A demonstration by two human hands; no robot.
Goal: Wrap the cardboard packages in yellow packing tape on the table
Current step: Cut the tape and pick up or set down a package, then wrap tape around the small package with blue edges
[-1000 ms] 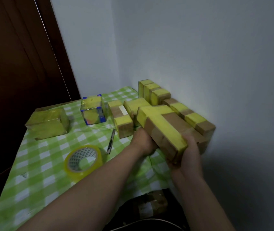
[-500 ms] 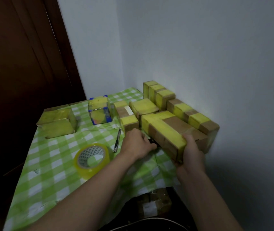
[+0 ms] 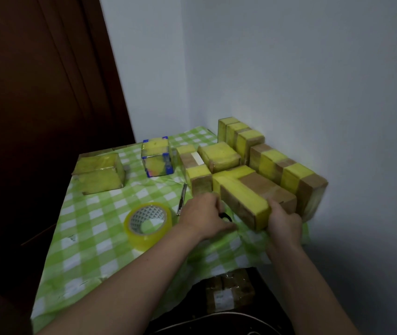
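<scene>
A long cardboard package (image 3: pixel 246 197) with a yellow tape band along its top lies on the table's green checked cloth (image 3: pixel 91 228), next to other taped packages. My right hand (image 3: pixel 285 221) grips its near end. Just left of the package, my left hand (image 3: pixel 203 213) rests low over the cloth, knuckles up. A small black thing (image 3: pixel 225 216) shows at its fingertips, and the fingers themselves are hidden. A roll of yellow tape (image 3: pixel 148 221) lies flat to the left of that hand.
A utility knife (image 3: pixel 182 198) lies between the roll and the packages. A long banded package (image 3: pixel 289 175) and upright ones (image 3: pixel 241 139) line the wall. A blue-cornered box (image 3: pixel 156 158) and a yellow-wrapped box (image 3: pixel 100 175) stand at the back left. A dark door is at the left.
The package has come down from my hands onto the cloth beside the others. My left hand has left its side and dropped to the table.
</scene>
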